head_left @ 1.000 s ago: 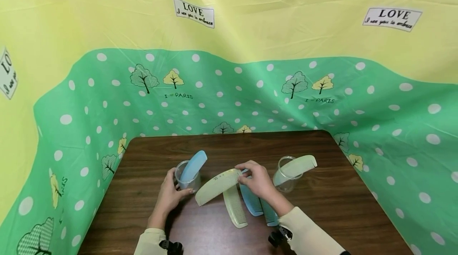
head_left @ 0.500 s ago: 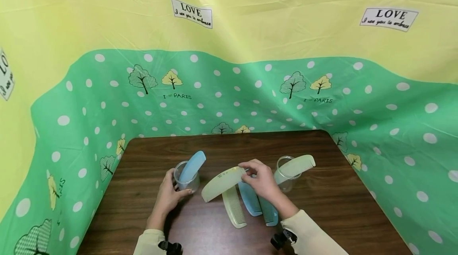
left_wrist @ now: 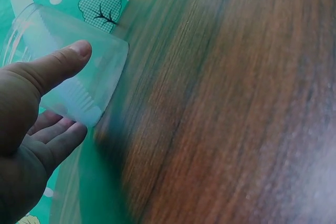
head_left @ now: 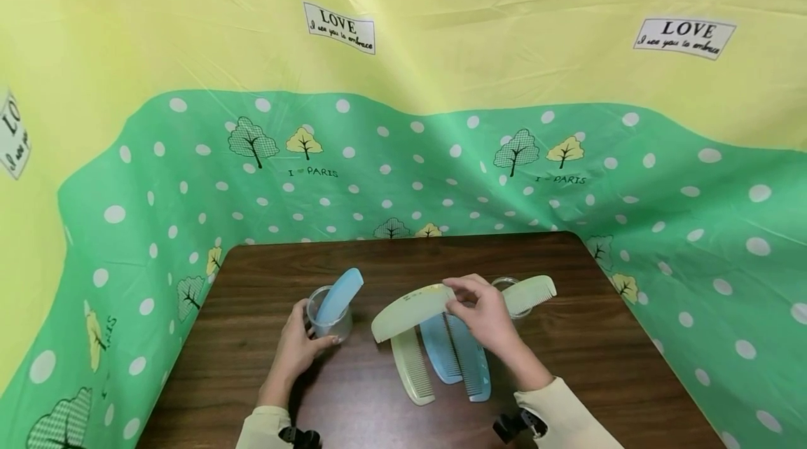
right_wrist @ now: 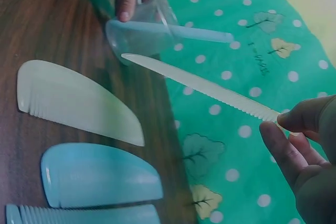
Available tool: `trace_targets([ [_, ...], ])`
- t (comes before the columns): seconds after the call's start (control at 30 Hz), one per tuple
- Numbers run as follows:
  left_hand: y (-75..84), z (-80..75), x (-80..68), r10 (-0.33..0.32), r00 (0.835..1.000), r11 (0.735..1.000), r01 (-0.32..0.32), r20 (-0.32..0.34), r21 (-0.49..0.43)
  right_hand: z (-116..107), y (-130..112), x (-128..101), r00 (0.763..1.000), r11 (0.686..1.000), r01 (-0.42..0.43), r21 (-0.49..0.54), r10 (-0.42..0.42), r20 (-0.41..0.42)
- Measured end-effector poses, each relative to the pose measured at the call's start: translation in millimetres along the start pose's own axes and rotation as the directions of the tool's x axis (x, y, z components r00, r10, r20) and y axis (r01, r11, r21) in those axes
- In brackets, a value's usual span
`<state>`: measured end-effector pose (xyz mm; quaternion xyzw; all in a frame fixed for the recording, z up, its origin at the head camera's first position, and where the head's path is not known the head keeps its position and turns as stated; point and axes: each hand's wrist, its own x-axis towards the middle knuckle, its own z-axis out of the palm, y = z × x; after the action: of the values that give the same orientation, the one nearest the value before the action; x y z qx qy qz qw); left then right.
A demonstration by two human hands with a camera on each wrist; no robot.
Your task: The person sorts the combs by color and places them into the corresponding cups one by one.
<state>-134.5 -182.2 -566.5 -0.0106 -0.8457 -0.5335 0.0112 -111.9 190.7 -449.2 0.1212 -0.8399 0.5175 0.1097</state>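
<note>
From the head view, the left hand (head_left: 296, 351) curls around a clear cup (head_left: 329, 319) at nine o'clock on the worktop (head_left: 599, 365), a blue comb (head_left: 339, 293) standing inside. The right hand (head_left: 485, 312) pinches a pale green comb (head_left: 412, 309) by one end, lifted above three combs lying flat at six o'clock. A second cup (head_left: 504, 286) with a green comb sits at three o'clock, partly hidden.

At the left wrist, thumb and fingers (left_wrist: 58, 66) wrap the cup (left_wrist: 79, 77).

At the right wrist, fingertips (right_wrist: 286, 124) nip the comb (right_wrist: 199, 85) at its very tip. Held so far out, it may well swing or slip, and could knock the cup over.
</note>
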Motion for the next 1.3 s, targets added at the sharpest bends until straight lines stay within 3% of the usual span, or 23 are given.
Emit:
trace_targets([
  [0.3, -2.0, 0.5, 0.7, 0.006, 1.000, 1.000, -0.006, -0.002, -0.001, -35.9, -3.9, -0.7, 0.990, 0.996, 0.045, -0.077, -0.055, -0.128],
  [0.63, 0.6, -1.6, 1.4, -0.008, 1.000, 1.000, 0.008, 0.012, -0.007, -78.6, -9.0, -6.8, 0.974, 0.990, 0.050, -0.134, -0.078, -0.213],
  [1.1, -1.8, 1.8, 0.3, 0.005, 1.000, 1.000, -0.005, -0.003, 0.003, -122.2, -14.3, -18.6, 0.944, 0.977, -0.019, -0.211, -0.052, -0.326],
  [1.3, 0.3, -0.2, 1.1, -0.009, 1.000, 1.000, 0.009, 0.000, -0.007, -141.0, -16.2, -21.3, 0.914, 0.974, -0.077, -0.214, -0.017, -0.404],
])
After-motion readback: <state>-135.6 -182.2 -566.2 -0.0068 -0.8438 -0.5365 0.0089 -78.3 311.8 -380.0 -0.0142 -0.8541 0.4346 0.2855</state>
